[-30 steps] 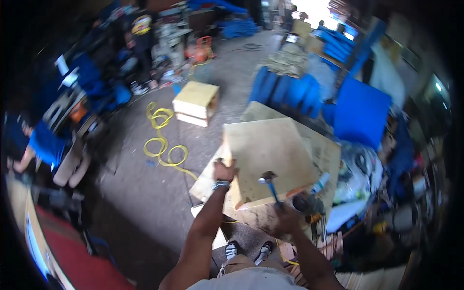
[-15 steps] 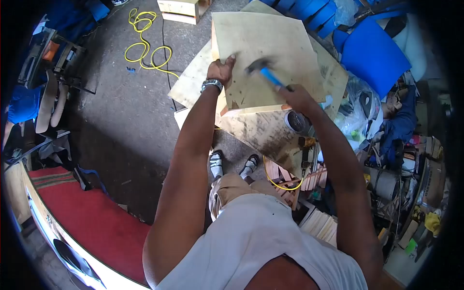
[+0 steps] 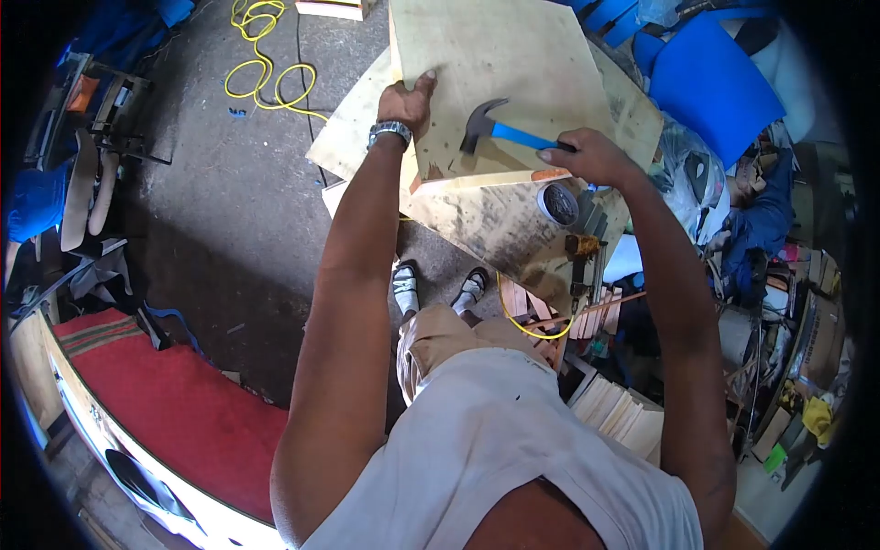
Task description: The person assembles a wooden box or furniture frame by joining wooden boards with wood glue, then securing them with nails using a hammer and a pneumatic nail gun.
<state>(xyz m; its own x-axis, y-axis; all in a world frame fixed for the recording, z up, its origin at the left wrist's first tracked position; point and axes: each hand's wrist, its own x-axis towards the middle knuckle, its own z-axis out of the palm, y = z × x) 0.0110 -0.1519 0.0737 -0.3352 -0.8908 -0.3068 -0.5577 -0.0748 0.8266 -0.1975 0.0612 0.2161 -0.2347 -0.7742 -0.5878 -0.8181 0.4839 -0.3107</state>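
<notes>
My left hand (image 3: 406, 100), with a watch on the wrist, grips the left edge of a square plywood panel (image 3: 513, 64) that forms the top of a wooden box. My right hand (image 3: 588, 153) holds a claw hammer (image 3: 492, 130) by its blue handle, the steel head low over the panel near its front edge. The box rests on larger stained plywood sheets (image 3: 495, 229) on a bench. My feet (image 3: 438, 286) in sandals show below.
A round tin (image 3: 557, 203) sits by the box's right corner. A yellow cord (image 3: 261, 64) coils on the concrete floor at left. Blue cushions (image 3: 710, 87) and clutter crowd the right. A red-topped curved piece (image 3: 156, 403) lies at lower left.
The camera tilted down from the workshop view onto the box. The hammer swung down from a raised, blurred position to just above the panel. My left hand kept its grip on the panel edge.
</notes>
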